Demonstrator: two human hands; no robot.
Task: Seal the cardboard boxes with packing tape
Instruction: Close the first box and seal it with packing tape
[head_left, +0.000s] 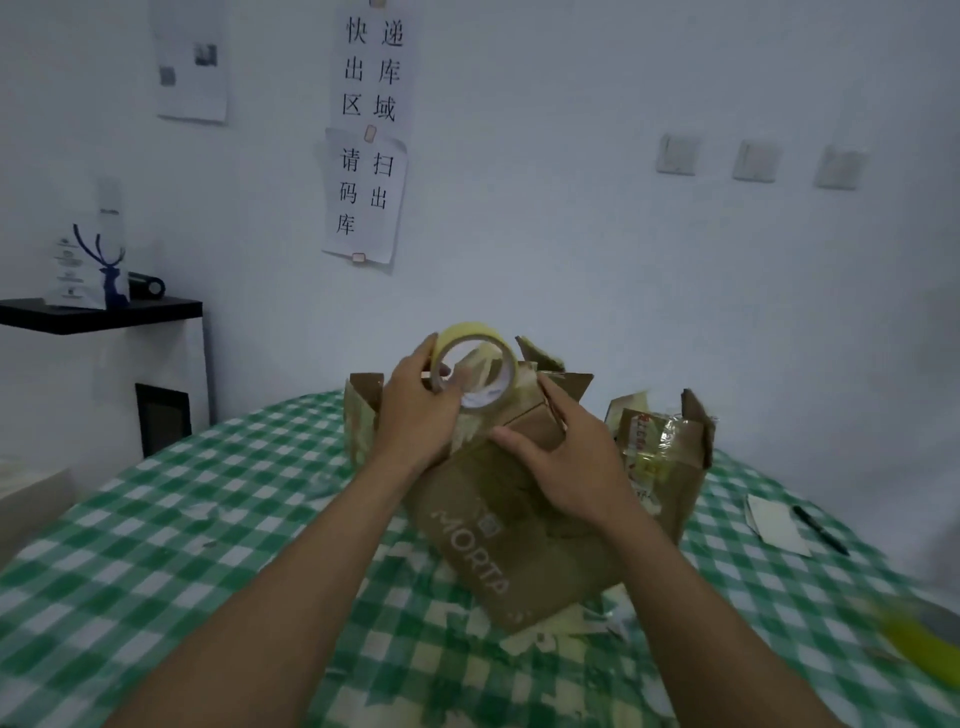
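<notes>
A brown cardboard box (519, 530) printed with white letters lies tilted in the middle of the checked table. My left hand (415, 415) grips a roll of yellowish packing tape (475, 366), held upright above the box's far end. My right hand (566, 457) rests on top of the box with the fingers spread and the thumb pressing near the tape's end. Behind it stand open cardboard boxes with raised flaps, one at the left (363, 415) and one at the right (670, 457) with old tape on it.
The table carries a green-and-white checked cloth (182, 519) with torn tape scraps around the box. A white card (774, 525) and a black pen (821, 530) lie at the right. A yellow object (919, 639) blurs at the right edge. A black shelf (104, 312) stands left.
</notes>
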